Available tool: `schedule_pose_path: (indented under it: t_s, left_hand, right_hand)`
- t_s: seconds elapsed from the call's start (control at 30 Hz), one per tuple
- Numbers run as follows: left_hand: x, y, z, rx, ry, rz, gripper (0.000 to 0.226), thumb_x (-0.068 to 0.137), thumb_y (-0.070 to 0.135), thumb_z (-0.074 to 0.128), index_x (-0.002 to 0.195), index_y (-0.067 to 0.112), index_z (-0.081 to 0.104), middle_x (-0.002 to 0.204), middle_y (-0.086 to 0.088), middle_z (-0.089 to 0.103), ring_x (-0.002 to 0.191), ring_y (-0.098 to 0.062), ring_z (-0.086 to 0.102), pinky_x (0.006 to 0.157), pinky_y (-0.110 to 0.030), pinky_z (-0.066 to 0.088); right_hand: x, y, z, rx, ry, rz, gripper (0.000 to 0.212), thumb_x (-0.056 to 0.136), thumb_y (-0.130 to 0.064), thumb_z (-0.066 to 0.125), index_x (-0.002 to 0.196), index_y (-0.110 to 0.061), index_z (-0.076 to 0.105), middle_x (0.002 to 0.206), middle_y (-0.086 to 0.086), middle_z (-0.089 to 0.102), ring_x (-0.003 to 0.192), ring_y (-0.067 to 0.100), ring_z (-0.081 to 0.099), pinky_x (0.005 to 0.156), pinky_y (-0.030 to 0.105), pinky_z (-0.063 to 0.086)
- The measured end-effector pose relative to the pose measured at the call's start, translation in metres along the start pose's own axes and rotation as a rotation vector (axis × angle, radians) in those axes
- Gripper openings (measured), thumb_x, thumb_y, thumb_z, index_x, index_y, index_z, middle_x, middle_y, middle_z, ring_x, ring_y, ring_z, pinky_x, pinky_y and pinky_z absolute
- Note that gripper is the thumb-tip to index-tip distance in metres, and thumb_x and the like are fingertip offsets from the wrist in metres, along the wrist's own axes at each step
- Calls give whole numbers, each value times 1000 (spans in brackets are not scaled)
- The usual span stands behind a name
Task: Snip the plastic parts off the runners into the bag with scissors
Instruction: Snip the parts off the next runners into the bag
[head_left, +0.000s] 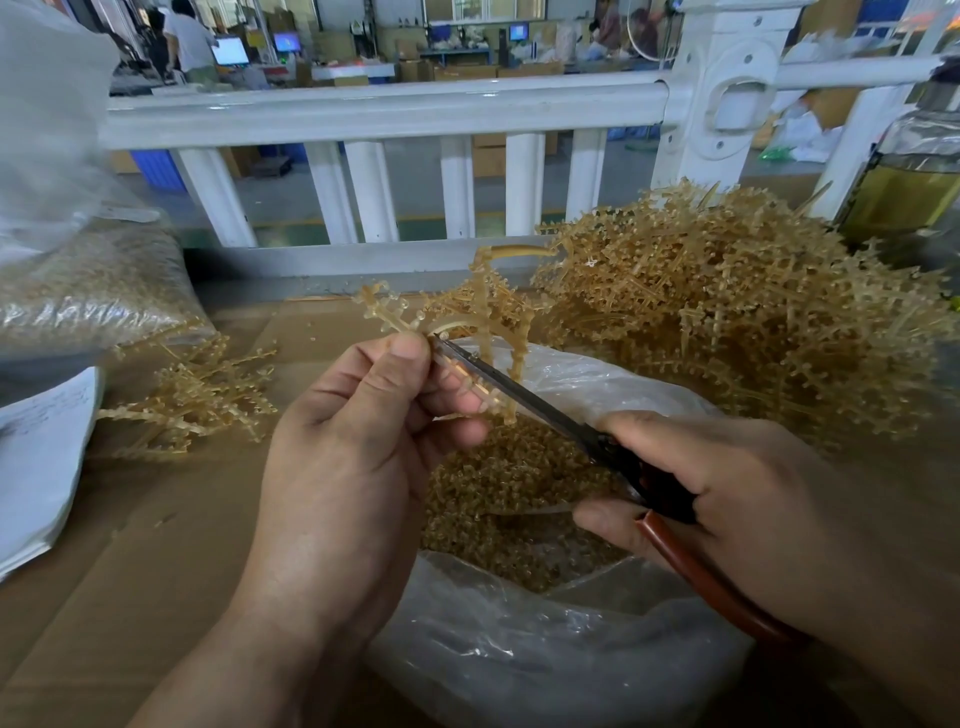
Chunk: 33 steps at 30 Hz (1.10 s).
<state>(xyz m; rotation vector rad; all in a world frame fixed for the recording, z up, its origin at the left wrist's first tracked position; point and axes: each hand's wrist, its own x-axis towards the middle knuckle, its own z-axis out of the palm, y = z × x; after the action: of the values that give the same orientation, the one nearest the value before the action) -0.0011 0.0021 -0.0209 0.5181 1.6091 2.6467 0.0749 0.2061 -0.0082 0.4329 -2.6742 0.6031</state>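
My left hand (358, 447) pinches a tan plastic runner (467, 317) between thumb and fingers, holding it over the open clear bag (519, 649). My right hand (737, 499) grips the red-handled scissors (524, 400). Their dark blades reach up and left to the runner right beside my left thumb tip. Whether the blades are apart is hard to tell. Inside the bag lies a heap of small tan snipped parts (509, 488).
A big pile of uncut runners (743, 322) rises at the right. Stripped runners (197, 400) lie on the cardboard table top (156, 545) at left, near white paper (36, 462) and a filled clear bag (88, 286). A white railing (384, 111) runs behind.
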Motion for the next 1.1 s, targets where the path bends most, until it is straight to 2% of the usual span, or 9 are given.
schedule_pose_path:
  t_s: [0.33, 0.77, 1.0, 1.1]
  left_hand:
    - [2, 2, -2, -19, -11, -44, 26, 91, 28, 60, 69, 22, 72, 70, -2, 66, 67, -13, 67, 59, -25, 56]
    - [2, 3, -1, 8, 4, -30, 22, 89, 28, 63, 71, 21, 72, 72, -4, 67, 66, -15, 68, 60, -26, 57]
    - [1, 3, -1, 13, -9, -10, 23, 91, 28, 61, 71, 21, 73, 73, -4, 67, 68, -14, 67, 62, -27, 58]
    - [0, 3, -1, 16, -13, -6, 25, 91, 28, 60, 71, 23, 73, 73, -2, 68, 68, -13, 67, 63, -26, 57]
  right_hand:
    - [1, -2, 0, -37, 31, -30, 51, 87, -66, 49, 105, -23, 67, 69, -11, 58, 57, 8, 55, 47, 29, 47]
    - [1, -3, -3, -14, 24, -22, 50, 86, -65, 52, 111, -25, 67, 67, -15, 54, 55, 4, 52, 45, 30, 47]
    - [2, -1, -6, -58, 3, -2, 42, 86, -65, 50, 102, -29, 64, 63, -13, 51, 55, 5, 51, 48, 25, 43]
    - [2, -3, -7, -40, -18, 6, 28, 87, -66, 48, 94, -39, 52, 61, -15, 47, 55, 5, 50, 49, 20, 40]
